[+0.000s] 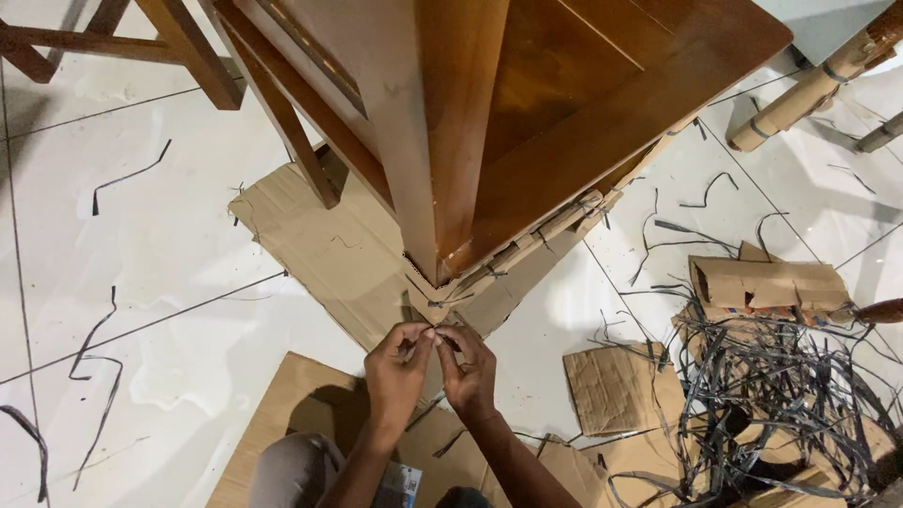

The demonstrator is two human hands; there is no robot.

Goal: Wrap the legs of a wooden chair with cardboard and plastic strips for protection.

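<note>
Along the left edge of the white tiled floor (160, 245) lie a few loose black plastic strap offcuts (99, 343), well apart from your hands. Moving right, flattened brown cardboard sheets (320, 245) are already spread open under the corner of the polished brown wooden furniture piece (527, 113), so most of its wrapping looks to be off. Your left hand (397, 372) and right hand (467, 372) meet just below that corner, fingertips pinched shut together on a thin black strap end (435, 331) that runs toward the cardboard edging (555, 226) strapped along the furniture's lower edge. That edging is what seems left to remove. Further right, a torn cardboard scrap (611, 386) lies beside a large tangled heap of cut black straps (781, 395) near the floor's right edge, with a folded cardboard piece (767, 282) just behind it.
</note>
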